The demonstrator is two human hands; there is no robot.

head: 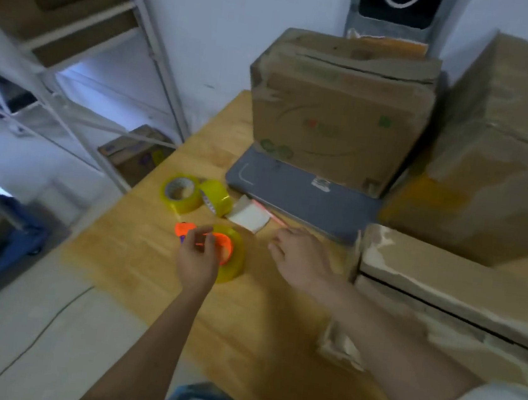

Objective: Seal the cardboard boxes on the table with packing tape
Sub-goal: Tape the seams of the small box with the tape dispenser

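A yellow roll of packing tape on an orange dispenser (231, 255) lies on the wooden table (138, 251). My left hand (198, 258) curls its fingers around the orange dispenser. To the right, my right hand (298, 259) hovers flat over the table with loose fingers and holds nothing. Right of that hand lies a low cardboard box (443, 292) with its top seam showing. An upright cardboard box (338, 116) stands at the back, and a large one (498, 151) sits at the far right.
Two spare yellow tape rolls (181, 192) (218, 198) and a small white packet (249, 214) lie behind my hands. A grey flat board (302, 197) lies under the upright box. Metal shelving (72, 79) stands to the left, off the table's edge.
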